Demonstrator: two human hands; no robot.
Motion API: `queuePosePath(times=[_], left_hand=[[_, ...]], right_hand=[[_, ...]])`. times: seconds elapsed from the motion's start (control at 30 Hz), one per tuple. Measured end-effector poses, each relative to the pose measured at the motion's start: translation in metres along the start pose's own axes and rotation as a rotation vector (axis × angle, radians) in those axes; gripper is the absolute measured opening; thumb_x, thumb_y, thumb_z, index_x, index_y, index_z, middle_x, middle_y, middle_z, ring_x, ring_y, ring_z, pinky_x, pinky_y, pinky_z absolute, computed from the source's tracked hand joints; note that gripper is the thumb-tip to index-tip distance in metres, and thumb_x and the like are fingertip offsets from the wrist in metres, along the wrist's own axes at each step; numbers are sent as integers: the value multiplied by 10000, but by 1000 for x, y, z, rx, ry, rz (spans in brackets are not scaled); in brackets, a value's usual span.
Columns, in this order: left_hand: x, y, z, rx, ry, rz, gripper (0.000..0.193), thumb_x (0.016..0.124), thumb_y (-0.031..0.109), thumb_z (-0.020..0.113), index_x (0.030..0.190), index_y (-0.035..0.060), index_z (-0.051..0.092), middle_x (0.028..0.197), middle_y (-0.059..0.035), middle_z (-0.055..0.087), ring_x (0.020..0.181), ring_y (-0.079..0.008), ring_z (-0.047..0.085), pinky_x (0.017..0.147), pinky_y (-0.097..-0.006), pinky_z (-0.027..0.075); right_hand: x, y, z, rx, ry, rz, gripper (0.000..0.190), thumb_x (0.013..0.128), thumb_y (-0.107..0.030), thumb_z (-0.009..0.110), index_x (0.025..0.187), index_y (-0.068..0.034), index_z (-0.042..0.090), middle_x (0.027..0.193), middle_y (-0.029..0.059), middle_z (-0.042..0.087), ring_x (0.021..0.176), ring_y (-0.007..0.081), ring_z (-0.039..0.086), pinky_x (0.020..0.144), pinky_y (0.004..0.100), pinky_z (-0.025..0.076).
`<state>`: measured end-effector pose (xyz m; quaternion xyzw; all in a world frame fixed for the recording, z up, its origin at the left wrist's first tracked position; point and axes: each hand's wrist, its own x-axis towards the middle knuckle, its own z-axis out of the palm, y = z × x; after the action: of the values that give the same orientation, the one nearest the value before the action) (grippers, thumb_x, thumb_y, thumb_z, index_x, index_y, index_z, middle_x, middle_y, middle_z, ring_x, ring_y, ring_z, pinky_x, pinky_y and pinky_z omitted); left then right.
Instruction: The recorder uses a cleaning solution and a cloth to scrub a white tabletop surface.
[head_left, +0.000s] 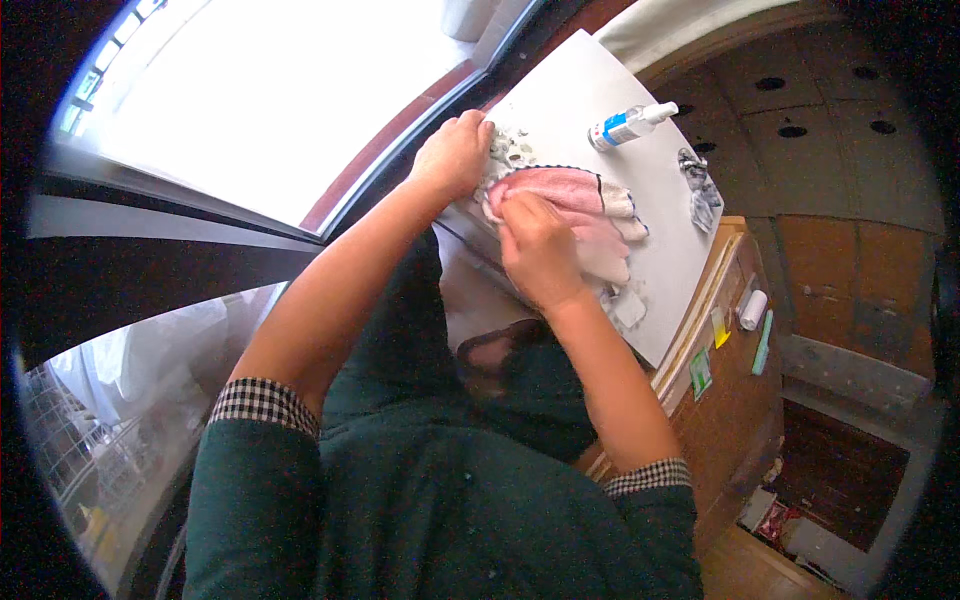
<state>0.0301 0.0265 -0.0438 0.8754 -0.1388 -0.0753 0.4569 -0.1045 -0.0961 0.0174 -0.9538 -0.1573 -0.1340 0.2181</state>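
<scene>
My left hand (454, 156) is at the left edge of a white panel (574, 90), its fingers curled and partly hidden, so what they hold is unclear. Bunched in my right hand (541, 251) is a pink towel (570, 186) with pale ends and dark stitched edging. The towel spreads rightward over the panel from under my fingers. Grey-white scraps (514, 148) lie just beyond the towel, close to my left hand. A bottle with a white cap and blue label (619, 130) lies farther back on the panel.
Crumpled clear plastic (699, 191) lies at the panel's right edge. White pieces (628, 307) are near my right wrist. A wooden cabinet (731, 390) stands to the right, with a white roll (752, 310) and a green packet (700, 373) on it. A bright window (300, 90) borders the left.
</scene>
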Motion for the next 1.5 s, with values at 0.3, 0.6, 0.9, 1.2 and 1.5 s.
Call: queuePosePath(times=[0.3, 0.6, 0.9, 1.2, 1.5], left_hand=[[2, 1, 2, -7, 8, 29, 423, 1070, 339, 393, 1212, -3, 597, 1175, -294, 652, 1150, -463, 600, 1005, -536, 455], [1, 2, -1, 21, -13, -1, 454, 1070, 386, 363, 1229, 30, 596, 1185, -278, 657, 1159, -435, 610, 1002, -538, 465], [1, 8, -4, 19, -33, -39, 459, 1071, 380, 385, 1257, 17, 596, 1196, -269, 666, 1158, -427, 621, 1007, -530, 469], [-2, 10, -6, 18, -29, -49, 459, 1069, 382, 382, 1259, 16, 583, 1215, -265, 658, 1195, -420, 601, 1026, -521, 454], [-1, 12, -6, -16, -47, -85, 473, 1065, 401, 419, 1310, 32, 586, 1270, -263, 642, 1239, -415, 587, 1054, -505, 441]], right_hand=[[7, -2, 8, 5, 27, 123, 183, 790, 11, 636, 972, -3, 630, 976, 190, 638, 955, 396, 637, 835, 471, 518], [0, 6, 1, 6, 47, 137, 174, 818, -4, 635, 993, 3, 642, 1023, 197, 656, 988, 402, 641, 876, 472, 519], [-6, 18, -34, 398, -42, 649, 265, 929, -81, 643, 1143, 72, 671, 1122, 195, 725, 1033, 297, 694, 928, 375, 521], [-13, 39, -39, 1223, -25, 792, 169, 1002, -93, 573, 1105, -17, 685, 1038, 36, 716, 922, 106, 660, 835, 267, 526], [-1, 28, -48, 1332, 18, 804, 241, 976, -104, 603, 1171, 19, 674, 1070, 52, 715, 951, 128, 664, 896, 281, 519]])
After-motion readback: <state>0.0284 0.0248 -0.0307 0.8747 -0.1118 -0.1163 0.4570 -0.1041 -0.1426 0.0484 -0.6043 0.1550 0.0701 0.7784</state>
